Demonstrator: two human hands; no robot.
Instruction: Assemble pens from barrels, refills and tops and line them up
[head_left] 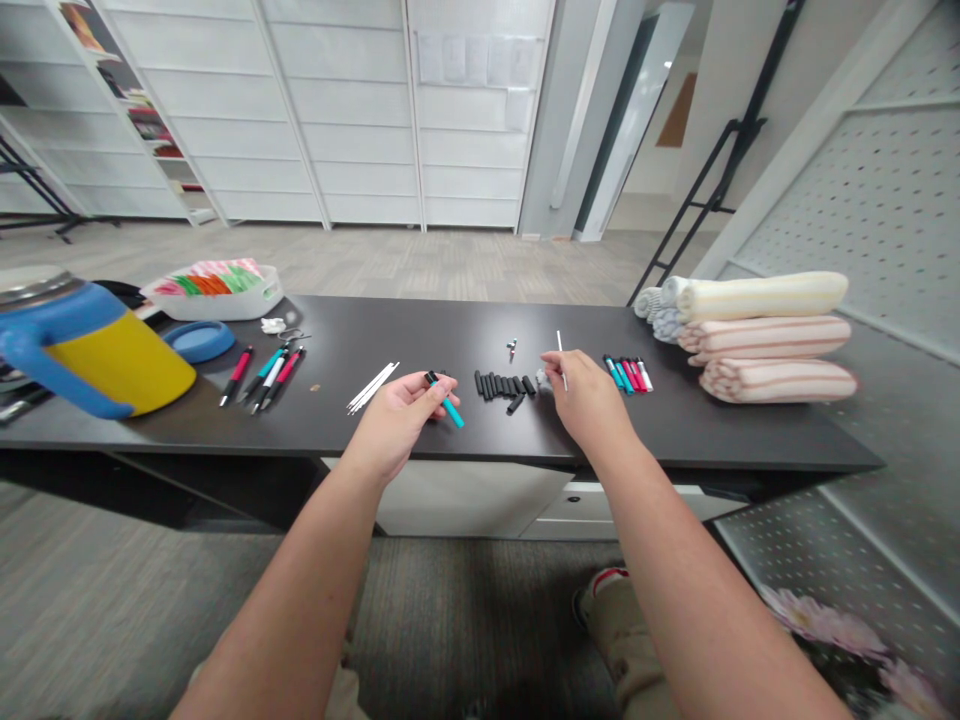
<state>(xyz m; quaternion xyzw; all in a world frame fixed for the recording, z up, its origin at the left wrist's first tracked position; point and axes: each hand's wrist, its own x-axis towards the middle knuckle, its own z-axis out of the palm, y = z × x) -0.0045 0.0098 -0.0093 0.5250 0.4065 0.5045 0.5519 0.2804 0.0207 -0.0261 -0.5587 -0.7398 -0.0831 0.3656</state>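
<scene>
My left hand (397, 415) pinches a teal pen barrel (453, 411) with a black end piece, tilted above the desk's front part. Between the fingers of my right hand (589, 395) a thin white pen refill (559, 342) stands nearly upright. Small silvery parts (541, 378), too small to make out, lie at those fingertips. Several short black pen grips (504, 386) sit in a row between my hands, one loose in front. A bundle of white refills (373, 388) is left of my left hand. Teal, pink and white pen barrels (628, 374) line up to the right.
Several whole pens (274, 378) lie on the dark desk (420, 325) at left. Beyond them are a blue and yellow mug (112, 355), a blue lid (201, 341) and a white basket (262, 292) of colourful packets. Rolled towels (772, 335) are stacked at the right end.
</scene>
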